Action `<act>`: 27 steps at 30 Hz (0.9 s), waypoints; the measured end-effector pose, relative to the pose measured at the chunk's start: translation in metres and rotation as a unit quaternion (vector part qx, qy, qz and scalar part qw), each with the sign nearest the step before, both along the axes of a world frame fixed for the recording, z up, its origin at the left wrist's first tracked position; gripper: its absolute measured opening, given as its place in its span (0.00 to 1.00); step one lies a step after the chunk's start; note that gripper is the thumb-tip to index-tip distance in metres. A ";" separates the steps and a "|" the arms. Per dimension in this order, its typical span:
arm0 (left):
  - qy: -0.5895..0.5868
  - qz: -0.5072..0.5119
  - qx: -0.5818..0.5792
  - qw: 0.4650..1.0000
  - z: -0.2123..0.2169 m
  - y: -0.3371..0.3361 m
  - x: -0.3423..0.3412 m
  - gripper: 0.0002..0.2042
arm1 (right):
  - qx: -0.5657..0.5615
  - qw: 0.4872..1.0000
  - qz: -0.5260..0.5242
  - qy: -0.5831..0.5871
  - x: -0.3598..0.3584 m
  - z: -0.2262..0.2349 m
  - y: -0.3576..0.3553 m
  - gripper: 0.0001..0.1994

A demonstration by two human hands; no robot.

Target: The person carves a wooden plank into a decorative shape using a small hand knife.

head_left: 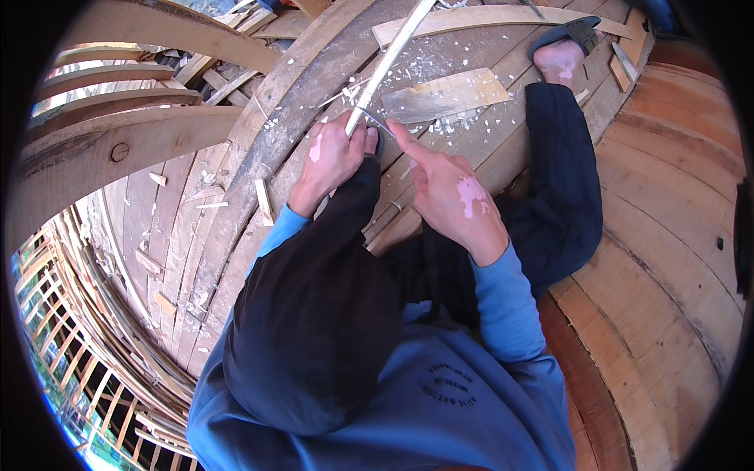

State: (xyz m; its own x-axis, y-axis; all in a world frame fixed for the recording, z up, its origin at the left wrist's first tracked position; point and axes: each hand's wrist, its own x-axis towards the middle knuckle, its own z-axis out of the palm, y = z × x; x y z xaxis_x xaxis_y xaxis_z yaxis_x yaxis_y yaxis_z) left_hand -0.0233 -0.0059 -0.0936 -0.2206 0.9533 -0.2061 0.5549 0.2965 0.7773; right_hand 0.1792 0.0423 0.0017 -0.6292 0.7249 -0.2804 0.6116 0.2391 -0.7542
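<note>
My left hand is closed around the lower end of a long, pale wooden strip, which slants up and away to the right. Against the strip, just above that grip, lies the thin, dark blade of a knife. My right hand grips the knife, its index finger stretched out along the blade; the handle is hidden in the palm. Both hands are in front of my bent left knee, close to my left foot. Pale shavings are scattered over the planks beyond the hands.
I sit on a plank floor. A flat board and a curved plank lie ahead. Curved timber ribs rise at left, above bundled thin slats. A planked wall curves along the right. My right foot is stretched forward.
</note>
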 end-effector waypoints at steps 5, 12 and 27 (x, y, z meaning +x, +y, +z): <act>0.024 0.007 0.002 1.000 -0.008 -0.001 0.002 0.13 | 0.027 0.999 -0.004 -0.015 -0.006 -0.006 -0.003 0.31; 0.010 0.019 -0.008 1.000 -0.006 -0.005 0.004 0.14 | 0.034 0.999 -0.017 -0.021 -0.012 -0.012 -0.009 0.32; 0.054 0.011 -0.013 0.998 0.000 -0.002 0.008 0.14 | 0.041 0.992 -0.065 -0.103 -0.020 -0.027 -0.018 0.33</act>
